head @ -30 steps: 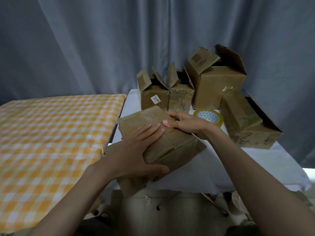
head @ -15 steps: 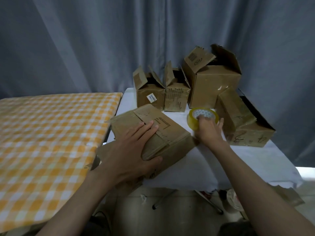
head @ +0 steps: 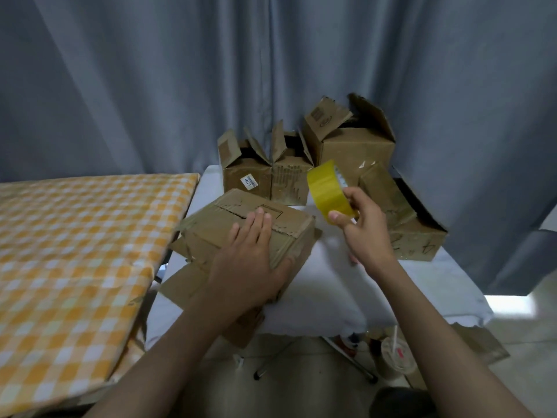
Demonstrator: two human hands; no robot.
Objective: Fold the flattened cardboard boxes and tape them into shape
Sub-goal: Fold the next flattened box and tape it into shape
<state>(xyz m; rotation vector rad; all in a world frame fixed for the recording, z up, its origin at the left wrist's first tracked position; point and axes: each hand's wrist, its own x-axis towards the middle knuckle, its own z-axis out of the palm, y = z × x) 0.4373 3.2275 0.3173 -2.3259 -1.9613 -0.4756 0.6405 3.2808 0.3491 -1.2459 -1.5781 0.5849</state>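
The left hand [head: 244,260] lies flat, pressing the folded cardboard box [head: 241,227] shut on the white-covered table [head: 422,285]; right of the box, the right hand [head: 366,227] grips the yellow tape roll [head: 327,188], raised to seal its seam.

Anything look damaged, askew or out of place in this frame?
Mostly wear: the box under the left hand is creased, with ragged flap edges, and hangs over the table's near edge. One box at the back right lies tipped on its side. The right hand holds the tape roll.
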